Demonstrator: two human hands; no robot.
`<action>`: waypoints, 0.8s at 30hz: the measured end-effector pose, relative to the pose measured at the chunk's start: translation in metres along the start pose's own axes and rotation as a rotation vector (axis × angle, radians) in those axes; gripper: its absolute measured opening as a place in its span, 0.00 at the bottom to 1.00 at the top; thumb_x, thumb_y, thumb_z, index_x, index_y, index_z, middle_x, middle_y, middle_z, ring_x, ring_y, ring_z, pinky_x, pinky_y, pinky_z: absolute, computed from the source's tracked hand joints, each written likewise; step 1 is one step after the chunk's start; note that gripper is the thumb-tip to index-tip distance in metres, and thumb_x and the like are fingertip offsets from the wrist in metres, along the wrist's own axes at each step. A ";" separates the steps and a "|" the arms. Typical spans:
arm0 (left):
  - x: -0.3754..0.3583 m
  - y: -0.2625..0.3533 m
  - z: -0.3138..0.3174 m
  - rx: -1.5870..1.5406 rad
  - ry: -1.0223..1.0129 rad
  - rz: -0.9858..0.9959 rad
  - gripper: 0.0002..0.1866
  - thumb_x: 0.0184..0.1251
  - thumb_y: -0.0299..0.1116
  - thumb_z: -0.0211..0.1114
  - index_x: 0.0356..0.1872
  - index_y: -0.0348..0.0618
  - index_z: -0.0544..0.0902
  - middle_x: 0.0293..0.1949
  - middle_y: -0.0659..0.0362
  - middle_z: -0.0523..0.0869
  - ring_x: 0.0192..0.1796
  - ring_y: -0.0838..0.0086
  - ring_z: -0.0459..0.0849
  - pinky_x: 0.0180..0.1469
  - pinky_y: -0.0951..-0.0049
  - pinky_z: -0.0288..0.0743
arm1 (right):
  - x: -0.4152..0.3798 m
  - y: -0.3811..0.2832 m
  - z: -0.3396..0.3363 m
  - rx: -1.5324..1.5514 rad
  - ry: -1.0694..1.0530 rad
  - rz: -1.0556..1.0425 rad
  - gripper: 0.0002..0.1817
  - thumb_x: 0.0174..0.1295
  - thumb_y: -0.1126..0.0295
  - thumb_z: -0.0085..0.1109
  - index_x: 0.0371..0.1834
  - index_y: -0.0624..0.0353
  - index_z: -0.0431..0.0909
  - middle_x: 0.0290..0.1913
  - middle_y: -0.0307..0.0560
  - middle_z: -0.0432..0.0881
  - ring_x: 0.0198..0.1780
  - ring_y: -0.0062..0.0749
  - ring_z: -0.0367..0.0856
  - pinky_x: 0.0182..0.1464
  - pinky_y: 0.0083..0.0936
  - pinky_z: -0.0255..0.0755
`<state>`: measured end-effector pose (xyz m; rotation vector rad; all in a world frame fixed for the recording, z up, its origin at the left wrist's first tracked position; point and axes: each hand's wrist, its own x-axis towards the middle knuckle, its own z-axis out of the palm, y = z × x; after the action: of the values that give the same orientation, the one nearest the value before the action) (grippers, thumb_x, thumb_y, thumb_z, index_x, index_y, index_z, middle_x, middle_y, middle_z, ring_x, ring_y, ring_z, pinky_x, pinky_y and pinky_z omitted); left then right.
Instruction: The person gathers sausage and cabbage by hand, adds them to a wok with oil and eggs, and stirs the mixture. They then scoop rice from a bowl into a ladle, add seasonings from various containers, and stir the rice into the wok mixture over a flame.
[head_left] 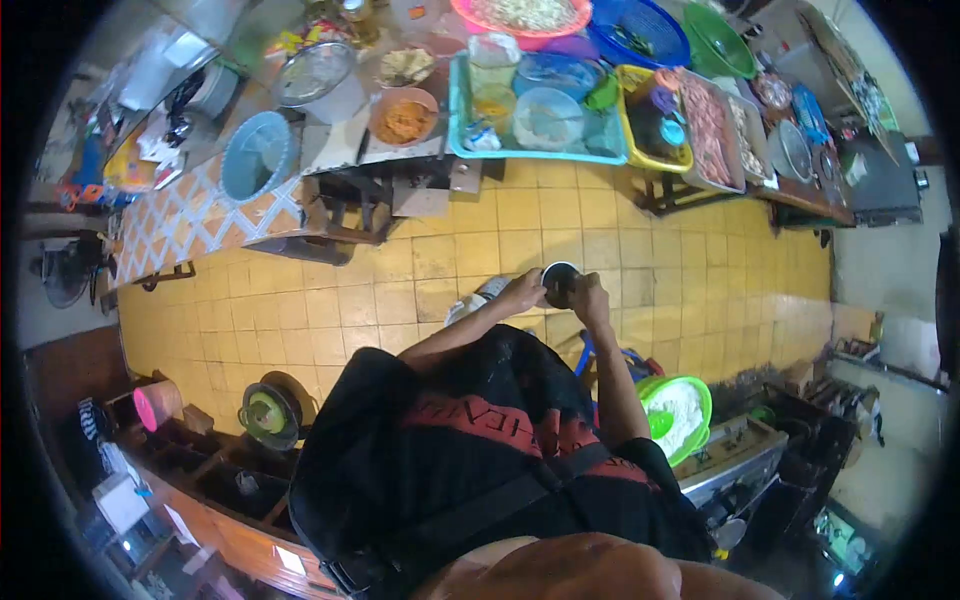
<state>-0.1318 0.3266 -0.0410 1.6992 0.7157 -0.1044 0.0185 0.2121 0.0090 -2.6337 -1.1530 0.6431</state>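
Both of my hands are in front of my body, over the yellow tiled floor. A small dark cup (560, 285) with a pale rim is between them. The fingers of my left hand (524, 291) are closed on its left side. On the cup's right side, my right hand (590, 297) is closed, its fingers bent at the rim. The inside of the cup looks dark, and its contents cannot be made out.
Tables ahead bear a turquoise tray (540, 157), a blue basin (257, 156), an orange-filled bowl (404, 117) and a tray of pinkish food (712, 130). A green basin (707, 400) of white stuff sits near my right elbow. A wooden cabinet (240, 530) stands at lower left.
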 end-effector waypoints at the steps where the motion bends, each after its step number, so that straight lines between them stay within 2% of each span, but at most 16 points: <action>1: -0.008 -0.009 -0.008 -0.012 0.168 0.074 0.31 0.62 0.39 0.60 0.63 0.35 0.64 0.49 0.42 0.81 0.47 0.59 0.82 0.47 0.64 0.76 | 0.010 -0.013 0.004 0.211 -0.129 0.074 0.20 0.61 0.55 0.54 0.42 0.62 0.67 0.29 0.60 0.80 0.33 0.56 0.80 0.35 0.47 0.74; 2: -0.014 -0.019 -0.020 -0.005 0.190 0.073 0.31 0.62 0.39 0.60 0.63 0.35 0.64 0.49 0.42 0.81 0.47 0.59 0.82 0.47 0.64 0.76 | 0.020 -0.026 0.008 0.419 -0.262 0.146 0.21 0.63 0.52 0.52 0.42 0.61 0.66 0.28 0.55 0.79 0.30 0.50 0.80 0.33 0.41 0.75; 3: -0.032 -0.006 -0.045 -0.110 0.182 -0.151 0.30 0.62 0.39 0.60 0.63 0.37 0.64 0.46 0.45 0.82 0.43 0.61 0.83 0.40 0.65 0.78 | 0.030 -0.040 0.013 0.627 -0.400 0.220 0.22 0.65 0.50 0.50 0.42 0.60 0.66 0.27 0.50 0.78 0.26 0.43 0.80 0.32 0.36 0.76; 4: -0.048 0.001 -0.067 -0.218 0.173 -0.371 0.30 0.62 0.39 0.60 0.63 0.40 0.65 0.44 0.47 0.83 0.39 0.63 0.84 0.34 0.67 0.79 | 0.048 -0.050 0.031 0.631 -0.403 0.198 0.22 0.65 0.50 0.50 0.42 0.60 0.66 0.27 0.50 0.78 0.26 0.43 0.80 0.32 0.36 0.76; 6: -0.052 -0.069 -0.081 -0.229 0.267 -0.336 0.29 0.62 0.40 0.60 0.63 0.42 0.65 0.41 0.50 0.84 0.35 0.66 0.83 0.29 0.69 0.77 | 0.092 -0.086 0.060 1.127 -0.534 0.189 0.21 0.66 0.51 0.51 0.43 0.59 0.66 0.29 0.48 0.78 0.26 0.37 0.78 0.30 0.30 0.75; 8: -0.067 -0.103 -0.100 -0.246 0.349 -0.303 0.28 0.62 0.41 0.59 0.63 0.45 0.65 0.39 0.52 0.84 0.30 0.69 0.82 0.24 0.72 0.76 | 0.114 -0.158 0.048 1.613 -0.472 0.441 0.20 0.66 0.54 0.52 0.47 0.60 0.72 0.26 0.48 0.82 0.28 0.32 0.80 0.29 0.25 0.74; 10: -0.091 -0.101 -0.123 -0.240 0.520 -0.478 0.28 0.61 0.41 0.61 0.61 0.44 0.65 0.35 0.55 0.83 0.25 0.73 0.79 0.22 0.74 0.73 | 0.126 -0.192 0.030 1.411 -0.459 0.378 0.21 0.65 0.54 0.54 0.51 0.60 0.72 0.23 0.46 0.82 0.27 0.32 0.81 0.31 0.25 0.75; 12: -0.111 -0.075 -0.143 -0.283 0.513 -0.491 0.28 0.61 0.42 0.62 0.60 0.45 0.66 0.34 0.55 0.83 0.27 0.73 0.80 0.25 0.74 0.74 | 0.121 -0.209 0.020 1.224 -0.428 0.328 0.23 0.65 0.55 0.55 0.55 0.61 0.71 0.21 0.44 0.81 0.26 0.32 0.82 0.32 0.25 0.76; 14: -0.112 -0.058 -0.154 -0.320 0.486 -0.491 0.27 0.62 0.43 0.63 0.59 0.45 0.68 0.34 0.56 0.82 0.30 0.73 0.80 0.28 0.73 0.75 | 0.105 -0.202 0.012 0.421 -0.726 -0.338 0.28 0.63 0.57 0.56 0.63 0.59 0.67 0.26 0.44 0.84 0.32 0.31 0.85 0.37 0.25 0.77; 16: -0.100 -0.046 -0.147 -0.331 0.551 -0.255 0.31 0.59 0.50 0.66 0.60 0.47 0.68 0.45 0.50 0.82 0.48 0.67 0.82 0.51 0.70 0.74 | 0.065 -0.187 0.006 0.365 -0.784 -0.649 0.24 0.59 0.60 0.59 0.58 0.59 0.72 0.25 0.44 0.84 0.31 0.30 0.85 0.36 0.27 0.76; 17: -0.092 -0.038 -0.141 -0.242 0.516 -0.139 0.34 0.62 0.57 0.61 0.62 0.46 0.66 0.46 0.48 0.82 0.49 0.61 0.82 0.52 0.67 0.74 | 0.053 -0.182 0.010 0.363 -0.756 -0.658 0.25 0.57 0.60 0.60 0.55 0.61 0.73 0.25 0.47 0.84 0.29 0.33 0.84 0.36 0.30 0.76; 18: -0.085 -0.024 -0.136 -0.234 0.481 -0.133 0.34 0.62 0.57 0.61 0.62 0.46 0.66 0.46 0.48 0.82 0.49 0.61 0.82 0.52 0.67 0.74 | 0.044 -0.173 0.016 0.363 -0.723 -0.662 0.25 0.54 0.60 0.62 0.52 0.63 0.75 0.25 0.50 0.84 0.26 0.36 0.84 0.35 0.34 0.76; 19: -0.076 -0.006 -0.132 -0.192 0.417 -0.139 0.35 0.62 0.60 0.56 0.62 0.44 0.66 0.47 0.46 0.82 0.50 0.57 0.81 0.53 0.64 0.73 | 0.048 -0.150 0.044 0.236 -0.486 -0.766 0.23 0.51 0.59 0.62 0.47 0.62 0.77 0.27 0.51 0.83 0.27 0.37 0.83 0.36 0.36 0.76; 20: -0.064 0.007 -0.127 -0.143 0.342 -0.142 0.37 0.63 0.63 0.52 0.63 0.42 0.66 0.49 0.44 0.81 0.51 0.53 0.81 0.54 0.62 0.73 | 0.031 -0.141 0.047 0.602 -0.311 -0.569 0.15 0.53 0.64 0.61 0.40 0.62 0.78 0.28 0.52 0.83 0.27 0.37 0.83 0.34 0.34 0.75; 22: -0.040 0.023 -0.113 -0.070 0.187 -0.085 0.37 0.68 0.63 0.41 0.65 0.43 0.64 0.53 0.42 0.79 0.54 0.48 0.78 0.55 0.59 0.71 | -0.001 -0.128 0.013 0.783 -0.072 -0.312 0.10 0.61 0.69 0.58 0.43 0.61 0.78 0.29 0.51 0.83 0.28 0.37 0.83 0.33 0.30 0.75; 24: -0.021 0.040 -0.095 0.070 0.189 0.198 0.27 0.76 0.51 0.40 0.63 0.41 0.68 0.47 0.55 0.81 0.49 0.73 0.78 0.53 0.73 0.69 | -0.020 -0.094 -0.004 0.742 0.060 -0.184 0.10 0.61 0.68 0.58 0.43 0.61 0.78 0.28 0.51 0.83 0.28 0.37 0.83 0.32 0.29 0.75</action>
<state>-0.1578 0.4014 0.0281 1.8546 0.6848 0.1740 -0.0532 0.2609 0.0507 -1.8877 -0.8912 0.7626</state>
